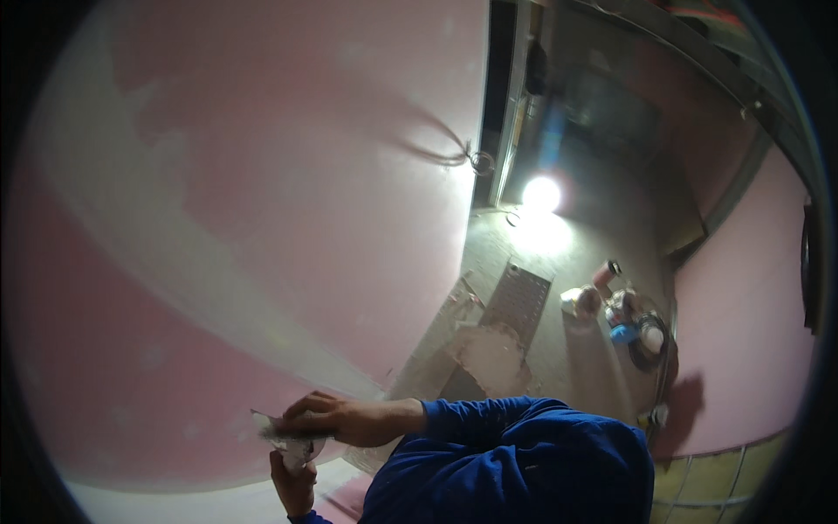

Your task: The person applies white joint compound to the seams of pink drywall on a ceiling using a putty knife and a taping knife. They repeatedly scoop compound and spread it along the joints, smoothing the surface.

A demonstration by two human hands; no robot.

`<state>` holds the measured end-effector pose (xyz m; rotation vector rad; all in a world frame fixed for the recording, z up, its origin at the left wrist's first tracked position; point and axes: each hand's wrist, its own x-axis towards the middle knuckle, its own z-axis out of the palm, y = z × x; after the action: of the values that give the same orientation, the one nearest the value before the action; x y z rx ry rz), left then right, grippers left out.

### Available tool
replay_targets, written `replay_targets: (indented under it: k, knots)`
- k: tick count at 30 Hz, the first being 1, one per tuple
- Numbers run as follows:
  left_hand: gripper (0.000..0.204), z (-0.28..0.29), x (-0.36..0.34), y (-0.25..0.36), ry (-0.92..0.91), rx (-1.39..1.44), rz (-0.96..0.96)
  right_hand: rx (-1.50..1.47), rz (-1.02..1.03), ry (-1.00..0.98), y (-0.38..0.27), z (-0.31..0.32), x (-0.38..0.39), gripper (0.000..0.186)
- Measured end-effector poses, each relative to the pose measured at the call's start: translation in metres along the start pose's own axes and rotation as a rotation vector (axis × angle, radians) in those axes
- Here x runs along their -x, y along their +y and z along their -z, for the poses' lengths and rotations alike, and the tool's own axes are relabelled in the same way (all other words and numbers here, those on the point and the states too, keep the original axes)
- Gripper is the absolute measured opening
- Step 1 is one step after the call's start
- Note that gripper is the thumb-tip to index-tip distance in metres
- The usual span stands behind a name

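Hands: right hand (340,420) closed on a flat blade (265,425); left hand (294,486), below, gripping a plaster-smeared tool (299,451).
Blade and tool: close together before the pink wall (288,236); whether touching it, I cannot tell.
Lamp (541,195): glowing beyond the wall's far edge.

Left of your hands (349,421) the pink wall (332,201) bars you; ahead, you have free room along its face.
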<state>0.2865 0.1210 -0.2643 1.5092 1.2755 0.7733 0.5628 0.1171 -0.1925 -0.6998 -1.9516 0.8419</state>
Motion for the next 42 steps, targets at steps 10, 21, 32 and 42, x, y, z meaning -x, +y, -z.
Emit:
replay_targets:
  k: [10,21,32,42]
  knots:
    - [0.038,-0.061,-0.026,0.011,-0.222,-0.223,-0.169,0.245,-0.076,0.116,0.018,0.008,0.095,0.072]
    - [0.033,-0.093,-0.024,0.036,-0.122,-0.082,-0.005,0.446,-0.332,0.125,0.087,0.077,0.181,0.077]
    - [0.04,-0.075,-0.036,-0.003,-0.448,-0.16,0.062,-0.624,-0.621,1.247,0.067,0.106,0.261,0.038]
    - [0.056,-0.068,-0.063,0.063,-0.568,-0.714,-0.203,0.574,-0.376,-0.213,-0.041,0.103,0.125,0.056]
